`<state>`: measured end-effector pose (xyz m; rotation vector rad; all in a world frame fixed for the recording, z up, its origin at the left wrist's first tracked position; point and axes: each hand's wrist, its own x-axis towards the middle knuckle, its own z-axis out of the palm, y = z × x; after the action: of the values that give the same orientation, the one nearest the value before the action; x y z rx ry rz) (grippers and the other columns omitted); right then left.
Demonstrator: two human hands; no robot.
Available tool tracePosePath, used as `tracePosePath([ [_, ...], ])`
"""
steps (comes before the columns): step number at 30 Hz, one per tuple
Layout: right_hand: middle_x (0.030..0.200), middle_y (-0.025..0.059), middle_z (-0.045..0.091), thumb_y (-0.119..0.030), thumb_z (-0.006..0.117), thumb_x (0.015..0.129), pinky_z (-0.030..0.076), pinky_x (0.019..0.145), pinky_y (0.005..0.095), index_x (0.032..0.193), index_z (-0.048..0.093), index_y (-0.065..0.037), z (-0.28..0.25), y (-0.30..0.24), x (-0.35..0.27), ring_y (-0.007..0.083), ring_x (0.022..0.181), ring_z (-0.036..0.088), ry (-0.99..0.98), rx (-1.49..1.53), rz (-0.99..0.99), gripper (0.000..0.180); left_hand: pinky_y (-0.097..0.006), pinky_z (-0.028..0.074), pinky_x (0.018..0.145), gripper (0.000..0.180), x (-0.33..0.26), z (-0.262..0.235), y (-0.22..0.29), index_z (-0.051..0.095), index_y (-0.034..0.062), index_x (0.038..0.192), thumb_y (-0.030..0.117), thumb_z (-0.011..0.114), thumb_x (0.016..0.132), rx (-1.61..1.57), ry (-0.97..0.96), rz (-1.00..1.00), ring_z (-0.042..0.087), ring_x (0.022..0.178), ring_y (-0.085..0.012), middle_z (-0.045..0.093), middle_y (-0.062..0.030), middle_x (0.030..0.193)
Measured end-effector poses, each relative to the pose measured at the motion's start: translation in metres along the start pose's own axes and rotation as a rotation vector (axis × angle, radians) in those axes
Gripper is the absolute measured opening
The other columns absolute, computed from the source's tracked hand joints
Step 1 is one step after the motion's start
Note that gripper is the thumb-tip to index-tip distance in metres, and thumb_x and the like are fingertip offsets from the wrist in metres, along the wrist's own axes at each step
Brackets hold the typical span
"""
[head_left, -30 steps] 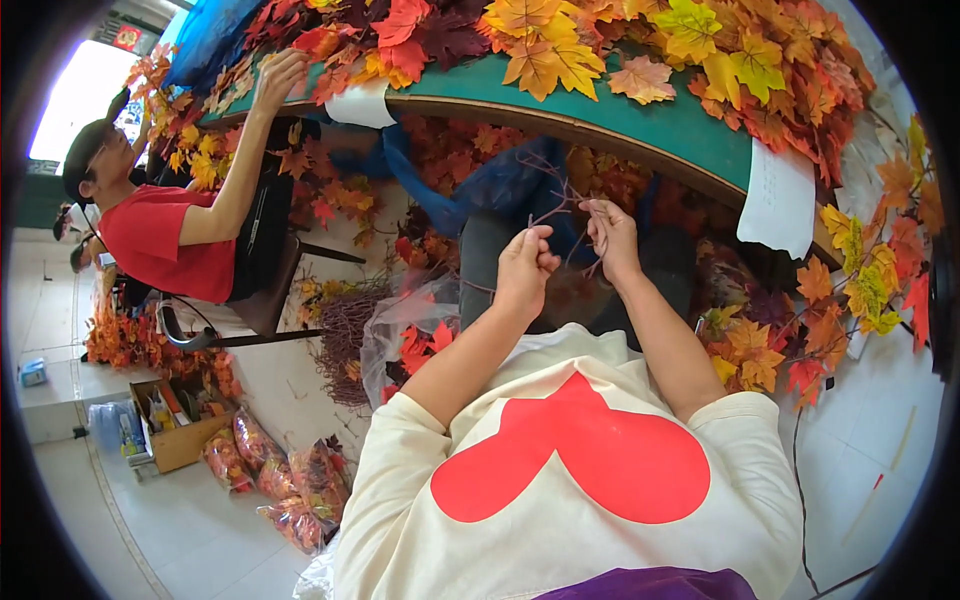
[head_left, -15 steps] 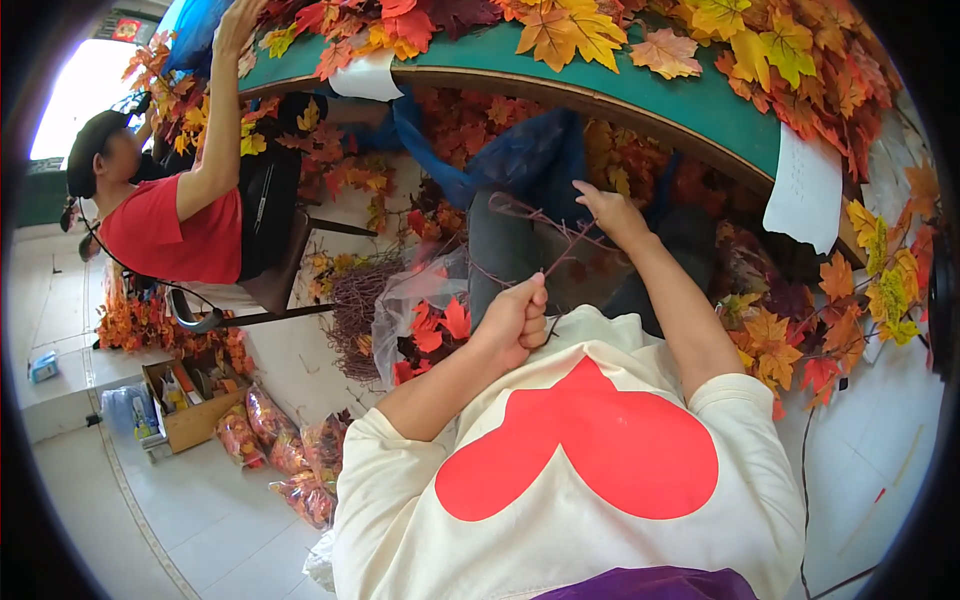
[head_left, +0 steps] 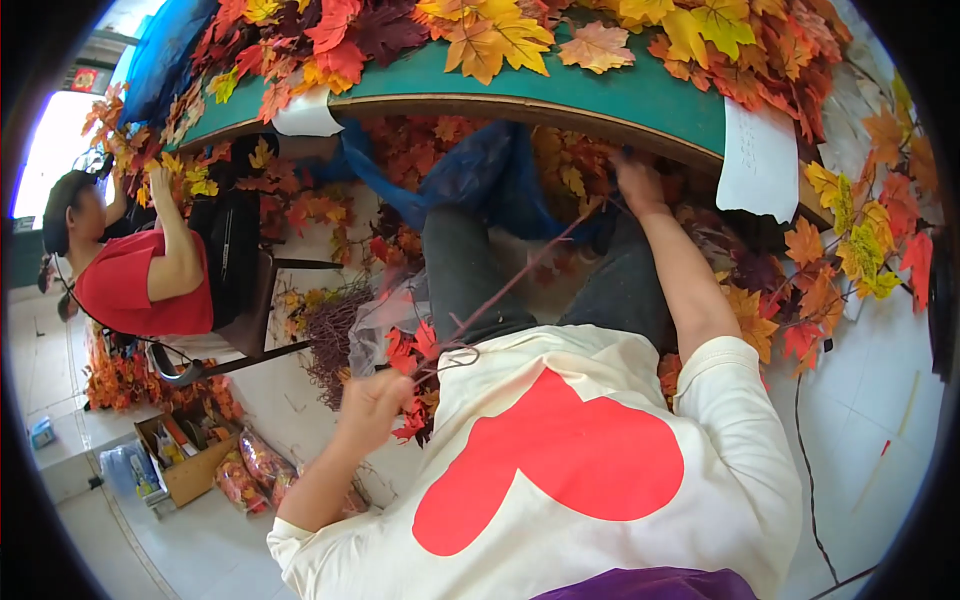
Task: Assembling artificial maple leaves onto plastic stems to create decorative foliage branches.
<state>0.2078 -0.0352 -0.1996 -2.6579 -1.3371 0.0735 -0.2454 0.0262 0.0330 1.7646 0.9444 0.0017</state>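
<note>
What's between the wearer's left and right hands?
Head view: a thin, reddish-brown twig-like stem stretches from the left hand up toward the right hand, crossing over the dark grey fabric trousers. Right fingers are blurred.

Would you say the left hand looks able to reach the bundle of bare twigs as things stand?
Probably yes: nothing visible blocks the way between the left hand and the bundle of bare twigs, though depth is hard to judge and the hand holds a long stem.
</note>
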Motion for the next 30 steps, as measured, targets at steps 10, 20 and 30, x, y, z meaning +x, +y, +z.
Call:
tracePosePath([
  [10, 0.107, 0.0082, 0.054, 0.001, 0.070, 0.067, 0.048, 0.071, 0.0295, 0.108, 0.050, -0.010, -0.011, -0.009, -0.071, 0.0182, 0.092, 0.057, -0.409, 0.827, -0.246, 0.048, -0.021, 0.021, 0.041, 0.040, 0.036, -0.031, -0.055, 0.051, 0.0069, 0.062, 0.032, 0.047, 0.092, -0.216, 0.232, -0.255, 0.028, 0.044, -0.0016, 0.033, 0.0082, 0.049],
  [20, 0.093, 0.0101, 0.060, -0.005, 0.067, 0.072, 0.047, 0.068, 0.0310, 0.092, 0.062, -0.003, -0.019, -0.030, -0.064, 0.0217, 0.079, 0.060, -0.221, 0.794, -0.400, 0.021, -0.032, 0.044, 0.067, 0.024, 0.085, -0.062, -0.064, 0.057, 0.0075, 0.106, 0.017, 0.056, 0.084, 0.704, 0.823, 0.276, 0.058, 0.082, -0.0195, 0.059, -0.0104, 0.095],
  [30, 0.125, 0.0192, 0.038, -0.006, 0.068, 0.070, 0.038, 0.092, 0.0354, 0.122, 0.044, 0.004, -0.074, -0.134, -0.100, 0.0340, 0.112, 0.043, 0.210, 0.702, -0.394, 0.058, -0.033, 0.042, 0.084, 0.034, 0.146, 0.104, 0.015, 0.055, -0.0007, 0.109, 0.022, 0.056, 0.084, 0.222, 0.260, 0.396, 0.054, 0.099, -0.0282, 0.059, -0.0171, 0.102],
])
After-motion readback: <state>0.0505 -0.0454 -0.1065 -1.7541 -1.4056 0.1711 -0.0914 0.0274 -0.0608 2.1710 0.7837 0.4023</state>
